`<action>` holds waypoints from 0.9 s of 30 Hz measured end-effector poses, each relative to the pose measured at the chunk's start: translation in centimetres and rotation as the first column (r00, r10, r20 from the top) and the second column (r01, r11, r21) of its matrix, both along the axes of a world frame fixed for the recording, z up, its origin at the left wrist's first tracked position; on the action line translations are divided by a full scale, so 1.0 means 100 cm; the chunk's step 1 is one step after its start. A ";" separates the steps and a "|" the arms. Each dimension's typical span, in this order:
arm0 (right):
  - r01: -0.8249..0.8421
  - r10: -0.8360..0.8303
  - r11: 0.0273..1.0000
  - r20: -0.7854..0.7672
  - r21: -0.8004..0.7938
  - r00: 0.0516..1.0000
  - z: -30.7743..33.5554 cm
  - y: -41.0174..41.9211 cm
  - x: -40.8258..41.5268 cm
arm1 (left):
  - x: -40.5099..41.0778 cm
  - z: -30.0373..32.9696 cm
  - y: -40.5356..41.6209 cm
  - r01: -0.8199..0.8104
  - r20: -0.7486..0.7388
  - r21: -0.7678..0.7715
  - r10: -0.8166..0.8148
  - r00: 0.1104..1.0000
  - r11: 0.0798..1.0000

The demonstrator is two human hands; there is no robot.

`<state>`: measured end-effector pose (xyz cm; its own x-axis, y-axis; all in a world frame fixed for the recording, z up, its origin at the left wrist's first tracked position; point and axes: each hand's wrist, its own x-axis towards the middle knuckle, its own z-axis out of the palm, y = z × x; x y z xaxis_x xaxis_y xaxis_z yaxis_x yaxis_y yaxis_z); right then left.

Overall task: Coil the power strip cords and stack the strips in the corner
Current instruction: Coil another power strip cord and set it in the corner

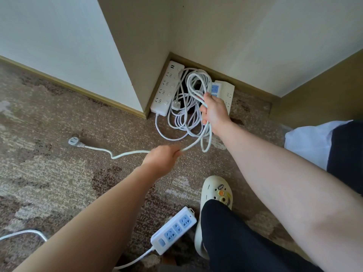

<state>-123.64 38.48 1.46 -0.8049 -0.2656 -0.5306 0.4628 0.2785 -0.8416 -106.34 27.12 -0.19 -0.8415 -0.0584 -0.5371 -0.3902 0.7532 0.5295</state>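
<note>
Fingers of the right hand (215,112) grip the coiled cord (196,83); the left hand (164,159) pinches its loose end.

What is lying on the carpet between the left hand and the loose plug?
In the head view, only the white cord runs over bare carpet from the left hand to the plug.

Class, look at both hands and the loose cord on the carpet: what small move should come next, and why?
Probably the left hand should bring its cord up to the loops in the right hand, adding another loop, since a loose length with the plug lies uncoiled on the carpet.
</note>
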 end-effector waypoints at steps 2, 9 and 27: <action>-0.004 0.007 0.998 -0.068 0.055 0.998 -0.001 0.003 -0.007 | 0.010 -0.007 -0.015 -0.019 0.094 -0.085 0.027 0.995 0.996; 0.112 -0.105 0.992 -0.098 0.065 0.990 0.005 0.010 -0.019 | 0.019 0.007 -0.077 -0.235 0.076 -0.009 0.235 0.969 0.972; -0.067 0.323 0.865 -0.449 0.497 0.833 -0.004 0.024 -0.023 | 0.042 -0.004 -0.066 -0.315 0.115 0.190 0.297 0.948 0.930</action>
